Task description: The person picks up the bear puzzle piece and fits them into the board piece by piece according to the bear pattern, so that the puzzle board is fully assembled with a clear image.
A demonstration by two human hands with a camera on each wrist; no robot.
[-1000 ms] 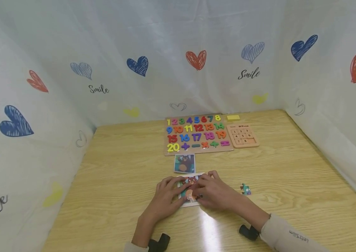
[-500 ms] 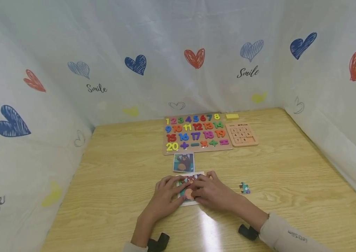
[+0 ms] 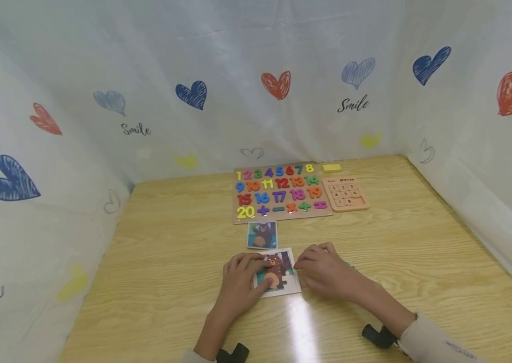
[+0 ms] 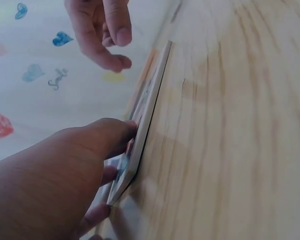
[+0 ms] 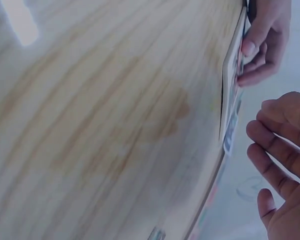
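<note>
A bear jigsaw puzzle (image 3: 278, 269) lies in a white-bordered tray in front of me, a bare pale area showing at its lower right. My left hand (image 3: 239, 285) rests on the puzzle's left side, thumb and fingers spread over the bear picture. In the left wrist view, its thumb touches the face of the thin tray (image 4: 142, 135). Just right of the tray hovers my right hand (image 3: 326, 272), fingers loosely bent, holding nothing in the right wrist view. Mostly hidden behind the right wrist is a teal puzzle piece (image 3: 352, 266).
Above the puzzle lies a bear picture card (image 3: 262, 235). Farther back are a board of colourful numbers (image 3: 283, 191), a wooden sliding number puzzle (image 3: 345, 193) and a yellow block (image 3: 331, 168). Heart-printed curtains (image 3: 219, 126) enclose the table.
My right hand has lifted off the puzzle and moved right, uncovering its right side and overlapping the loose teal piece. The left hand has stayed on the puzzle.
</note>
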